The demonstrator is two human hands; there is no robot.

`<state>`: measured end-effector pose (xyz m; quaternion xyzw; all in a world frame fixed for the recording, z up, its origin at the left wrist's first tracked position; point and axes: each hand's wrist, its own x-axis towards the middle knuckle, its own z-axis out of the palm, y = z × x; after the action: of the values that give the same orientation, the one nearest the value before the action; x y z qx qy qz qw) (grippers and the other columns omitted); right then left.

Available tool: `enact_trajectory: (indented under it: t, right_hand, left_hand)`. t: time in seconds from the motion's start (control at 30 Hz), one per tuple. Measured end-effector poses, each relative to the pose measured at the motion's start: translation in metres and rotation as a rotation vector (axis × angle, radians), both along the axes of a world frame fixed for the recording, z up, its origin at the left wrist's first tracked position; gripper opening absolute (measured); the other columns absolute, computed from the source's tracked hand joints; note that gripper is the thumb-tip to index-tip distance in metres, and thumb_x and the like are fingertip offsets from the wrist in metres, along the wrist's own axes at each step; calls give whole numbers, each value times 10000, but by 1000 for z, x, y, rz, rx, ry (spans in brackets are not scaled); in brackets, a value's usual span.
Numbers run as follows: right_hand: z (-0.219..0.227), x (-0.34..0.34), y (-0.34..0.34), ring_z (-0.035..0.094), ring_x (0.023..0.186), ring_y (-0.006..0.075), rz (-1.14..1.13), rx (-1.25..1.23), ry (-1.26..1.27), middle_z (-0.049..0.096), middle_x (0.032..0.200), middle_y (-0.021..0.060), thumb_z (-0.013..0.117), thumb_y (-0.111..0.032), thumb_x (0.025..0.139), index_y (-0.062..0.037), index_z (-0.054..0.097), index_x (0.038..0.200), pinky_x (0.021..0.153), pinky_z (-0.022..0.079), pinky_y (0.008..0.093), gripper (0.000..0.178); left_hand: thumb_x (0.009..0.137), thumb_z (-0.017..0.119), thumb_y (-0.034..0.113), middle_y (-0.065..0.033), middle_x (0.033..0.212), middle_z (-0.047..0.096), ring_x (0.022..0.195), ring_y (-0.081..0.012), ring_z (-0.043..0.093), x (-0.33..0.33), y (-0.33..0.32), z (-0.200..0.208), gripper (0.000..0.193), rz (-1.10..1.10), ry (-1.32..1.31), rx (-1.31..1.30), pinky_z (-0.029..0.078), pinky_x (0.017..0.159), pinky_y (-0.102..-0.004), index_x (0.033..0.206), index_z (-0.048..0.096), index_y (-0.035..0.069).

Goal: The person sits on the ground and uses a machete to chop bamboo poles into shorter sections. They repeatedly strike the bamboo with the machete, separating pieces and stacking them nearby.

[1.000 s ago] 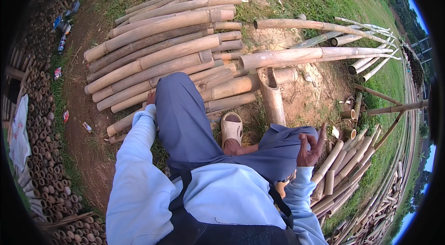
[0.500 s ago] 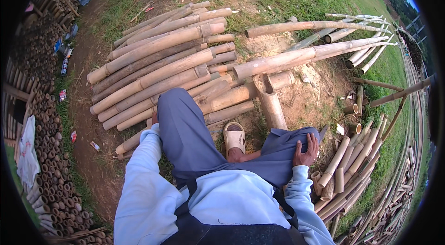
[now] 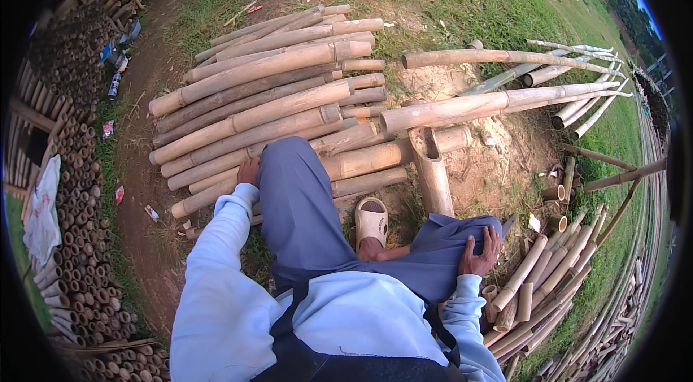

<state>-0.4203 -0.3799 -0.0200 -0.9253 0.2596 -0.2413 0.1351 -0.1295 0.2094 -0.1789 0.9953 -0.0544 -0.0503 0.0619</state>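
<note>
Beyond my left knee, my left hand (image 3: 248,171) is closed over a cut bamboo pole (image 3: 206,198) at the near side of a pile; the knee partly hides its fingers. My right hand (image 3: 479,250) rests on my right knee with fingers spread, holding nothing. Many tan bamboo poles (image 3: 253,118) lie side by side in front of me. Right of my sandalled foot (image 3: 372,223), a notched bamboo piece (image 3: 434,183) leans against a thick bamboo log (image 3: 375,159). Above that notch lies the end of a long bamboo pole (image 3: 447,109).
Short bamboo pieces (image 3: 543,274) are heaped right of my knee, near a slanting pole frame (image 3: 626,174). Stacked bamboo (image 3: 83,252) and a white sack (image 3: 45,216) line the left side. More long poles (image 3: 498,57) lie at the far right, on grass and soil.
My left hand has come further into view from behind the knee, and the near bamboo pole has shifted slightly left. The view has tilted a little; my right hand stays on the knee.
</note>
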Motion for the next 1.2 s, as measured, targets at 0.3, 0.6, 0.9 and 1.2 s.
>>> enact_trajectory:
  t: [0.3,0.6,0.9,1.2]
  right_hand:
    - [-1,2,0,436,1386,372,-5,23,23,560,1430,150,689,-229,899,-52,629,1309,1184,289,515,451]
    - [-2,-2,-1,451,1367,397,18,15,14,564,1424,157,696,-235,888,-46,629,1304,1184,288,529,462]
    - [8,5,7,442,1370,422,14,17,43,562,1419,171,686,-232,904,-45,628,1299,1177,288,546,441]
    - [3,3,3,448,1365,379,12,8,15,567,1421,149,704,-227,897,-43,646,1284,1183,272,515,433]
  left_hand:
    - [751,789,158,-92,1173,571,1163,-304,538,51,-29,173,671,-175,-281,4,390,1046,-439,1377,558,221]
    - [769,792,159,-95,1256,540,1220,-301,519,131,-29,179,750,-132,-215,168,342,1100,-457,1445,479,236]
    - [805,729,139,-118,1234,541,1213,-315,526,144,-29,162,620,69,-367,187,370,1042,-440,1387,517,176]
    - [831,743,190,-157,1259,527,1157,-378,563,144,-44,165,605,245,-238,5,399,1048,-462,1355,445,140]
